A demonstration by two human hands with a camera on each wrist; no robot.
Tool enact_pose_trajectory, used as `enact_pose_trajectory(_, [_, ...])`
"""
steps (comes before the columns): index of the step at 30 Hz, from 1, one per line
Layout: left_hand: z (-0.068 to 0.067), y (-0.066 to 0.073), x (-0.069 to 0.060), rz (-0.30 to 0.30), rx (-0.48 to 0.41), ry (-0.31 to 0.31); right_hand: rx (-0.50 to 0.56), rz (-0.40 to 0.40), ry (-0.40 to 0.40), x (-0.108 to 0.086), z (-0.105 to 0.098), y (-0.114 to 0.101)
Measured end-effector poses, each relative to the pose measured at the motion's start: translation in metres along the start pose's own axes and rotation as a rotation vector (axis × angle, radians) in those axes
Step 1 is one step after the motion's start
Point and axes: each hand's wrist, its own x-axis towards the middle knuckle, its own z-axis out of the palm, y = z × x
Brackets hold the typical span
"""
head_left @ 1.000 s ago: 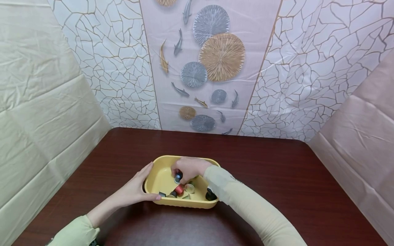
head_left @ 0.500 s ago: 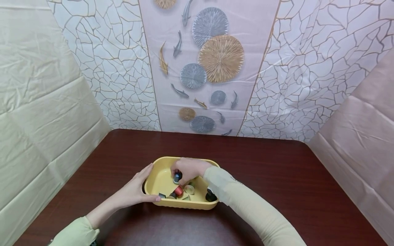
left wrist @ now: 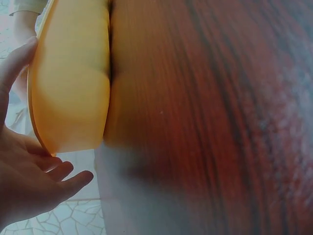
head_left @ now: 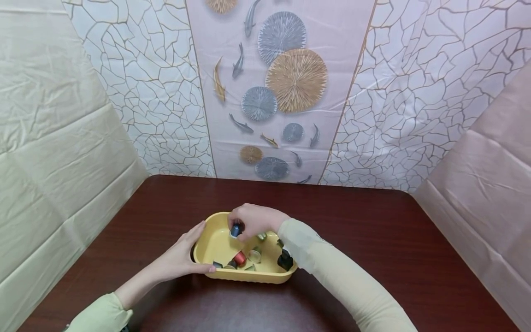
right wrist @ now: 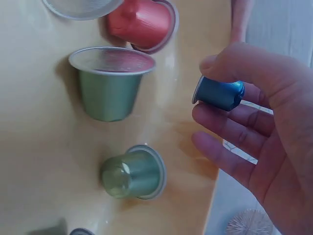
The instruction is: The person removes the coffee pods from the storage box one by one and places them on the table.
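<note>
My right hand [head_left: 258, 219] pinches a dark blue coffee capsule [right wrist: 219, 94] between thumb and fingers, just above the left part of a yellow tray [head_left: 251, 276]. My left hand [head_left: 179, 259] touches the tray's left end with fingers spread, its thumb on the front rim. A red capsule [head_left: 239, 258] lies in the tray near the front. Green capsules [right wrist: 111, 95] lie around it, large and close in the right wrist view. Dark capsules [head_left: 285, 261] are at the tray's right end, partly behind the right sleeve.
The tray stands on a dark reddish-brown table [head_left: 352, 221]. Patterned cloth [head_left: 174, 92] hangs behind it, and pale cloth [head_left: 50, 115] closes off the sides.
My right hand has risen slightly and moved towards the tray's far side with the blue capsule in its fingers. More capsules show beneath it. The left hand has stayed at the tray.
</note>
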Motion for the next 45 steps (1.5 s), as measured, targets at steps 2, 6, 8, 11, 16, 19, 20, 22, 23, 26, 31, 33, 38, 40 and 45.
enact_pose_trajectory(2, [0.000,0.000,0.000,-0.002,-0.003,-0.002,0.015,-0.003,0.019,-0.001,-0.003,0.000])
enact_pose_trajectory(6, [0.000,0.000,0.000,0.015,-0.001,0.002,0.052,0.001,0.058,-0.005,-0.009,0.000])
enact_pose_trajectory(8, [0.000,0.000,-0.001,0.019,0.004,0.004,0.065,0.004,0.073,-0.007,-0.013,0.000])
enact_pose_trajectory(11, [0.000,0.001,-0.001,0.009,-0.002,0.001,0.073,0.005,0.086,-0.010,-0.016,0.000])
enact_pose_trajectory(16, [0.001,0.001,-0.001,-0.004,-0.006,0.001,0.061,0.004,0.104,-0.014,-0.019,0.002])
enact_pose_trajectory(19, [0.001,0.000,0.000,0.004,-0.009,0.003,0.058,-0.003,0.122,-0.017,-0.020,0.004])
enact_pose_trajectory(20, [0.001,0.000,0.000,0.005,-0.014,0.002,0.064,-0.002,0.128,-0.018,-0.020,0.005])
enact_pose_trajectory(22, [0.001,-0.001,0.000,0.012,-0.011,0.003,0.086,0.003,0.135,-0.020,-0.020,0.007])
enact_pose_trajectory(23, [0.001,-0.001,0.000,0.015,-0.010,0.003,0.101,0.005,0.140,-0.021,-0.021,0.007])
enact_pose_trajectory(26, [0.002,-0.001,0.001,0.023,-0.002,0.007,0.143,0.014,0.152,-0.025,-0.022,0.010])
enact_pose_trajectory(31, [0.001,-0.001,0.001,0.024,0.000,0.003,0.210,0.045,0.183,-0.034,-0.022,0.015])
enact_pose_trajectory(33, [0.001,-0.001,0.001,0.024,-0.003,0.001,0.242,0.058,0.196,-0.037,-0.022,0.017])
enact_pose_trajectory(38, [0.002,-0.002,0.001,0.024,-0.010,0.001,0.283,0.061,0.234,-0.046,-0.021,0.023])
enact_pose_trajectory(40, [0.002,-0.002,0.001,0.022,-0.010,0.000,0.292,0.067,0.249,-0.048,-0.021,0.026])
enact_pose_trajectory(45, [0.002,-0.002,0.001,0.022,-0.013,-0.001,0.291,0.097,0.281,-0.056,-0.020,0.029])
